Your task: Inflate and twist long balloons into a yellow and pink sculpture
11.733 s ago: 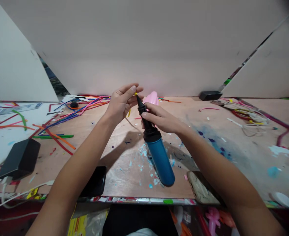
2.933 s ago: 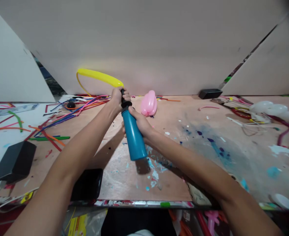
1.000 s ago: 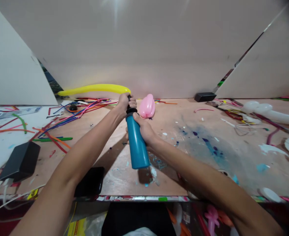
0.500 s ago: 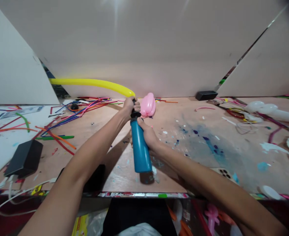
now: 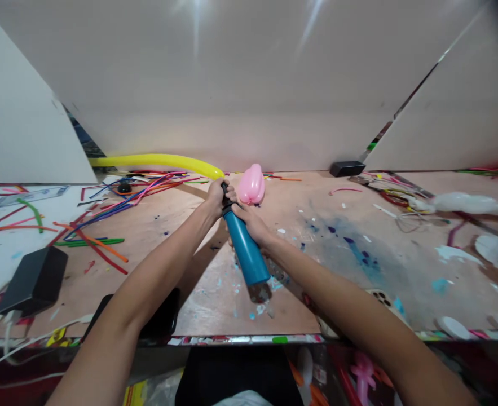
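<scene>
A blue hand pump (image 5: 247,252) with a black nozzle is held above the wooden table (image 5: 215,293), slanting down to the right. My left hand (image 5: 218,197) is closed round the nozzle, where the neck of a long yellow balloon (image 5: 155,161) sits. The inflated balloon stretches away to the left, level with the table's back edge. My right hand (image 5: 252,223) grips the pump's barrel just below the nozzle. A pink twisted balloon (image 5: 251,185) lies on the table just beyond my hands.
Several uninflated coloured balloons (image 5: 105,208) lie scattered at the left. A black box (image 5: 31,280) with a white cable sits at the front left; a dark phone (image 5: 159,318) lies under my left forearm. White balloons (image 5: 468,204) lie at the right, a black block (image 5: 347,168) at the back.
The yellow balloon has grown much longer since the earliest frame, when it was limp on the nozzle. In the last second the pump tilted further right and the balloon dropped slightly.
</scene>
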`<state>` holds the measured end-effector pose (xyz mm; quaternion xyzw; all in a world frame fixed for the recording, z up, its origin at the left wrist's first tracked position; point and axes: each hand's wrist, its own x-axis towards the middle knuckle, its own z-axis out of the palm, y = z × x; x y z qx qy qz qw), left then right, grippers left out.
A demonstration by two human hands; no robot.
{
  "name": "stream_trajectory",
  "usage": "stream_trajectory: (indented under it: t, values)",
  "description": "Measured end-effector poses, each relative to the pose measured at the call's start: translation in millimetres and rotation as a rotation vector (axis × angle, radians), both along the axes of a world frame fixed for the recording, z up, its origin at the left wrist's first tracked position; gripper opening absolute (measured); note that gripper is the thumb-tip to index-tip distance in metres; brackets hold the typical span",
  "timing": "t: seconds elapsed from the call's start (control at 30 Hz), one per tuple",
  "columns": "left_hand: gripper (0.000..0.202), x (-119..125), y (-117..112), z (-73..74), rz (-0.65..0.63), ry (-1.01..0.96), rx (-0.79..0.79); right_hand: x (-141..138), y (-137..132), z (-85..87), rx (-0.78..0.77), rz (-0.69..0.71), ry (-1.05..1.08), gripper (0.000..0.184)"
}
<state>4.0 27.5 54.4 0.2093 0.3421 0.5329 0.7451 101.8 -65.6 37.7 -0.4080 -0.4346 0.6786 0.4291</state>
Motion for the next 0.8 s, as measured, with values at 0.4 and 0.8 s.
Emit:
stream_trajectory:
  t: [0.4, 0.8]
  values:
    - [0.026, -21.9, 26.6, -11.4, 0.166, 0.287, 0.22, 5.5, -29.4, -10.0, 0.099, 0.069, -0.273, 0.035]
    - [0.038, -45.7, -49.3, -34.4, 0.074, 0.909, 0.521, 171.1, 64.9, -27.5, 0.321, -0.316, -1.573, 0.066]
